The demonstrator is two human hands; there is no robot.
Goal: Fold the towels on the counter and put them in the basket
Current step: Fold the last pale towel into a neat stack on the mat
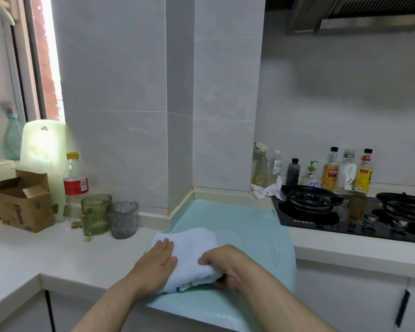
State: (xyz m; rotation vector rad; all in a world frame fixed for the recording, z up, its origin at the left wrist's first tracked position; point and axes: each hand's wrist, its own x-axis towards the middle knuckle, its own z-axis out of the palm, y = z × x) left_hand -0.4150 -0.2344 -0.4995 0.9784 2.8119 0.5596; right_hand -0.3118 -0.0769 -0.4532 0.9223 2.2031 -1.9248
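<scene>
The white terry towel (192,245) has the left hand (158,262) pressing flat on its 9 o'clock side, while the right hand (225,267) grips its 4 o'clock edge. The fold likely heads toward 10 o'clock.

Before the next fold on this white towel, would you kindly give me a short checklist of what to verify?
1. Left hand lies flat on the white towel, pinning it: ok.
2. Right hand grips the towel's near edge: ok.
3. Towel lies on the teal mat, apart from the green mug and the stove: ok.
4. Folded edges line up: cannot tell, the hands cover the near edge.
5. Basket within sight for the drop-off: not ok, none is in view.
</scene>
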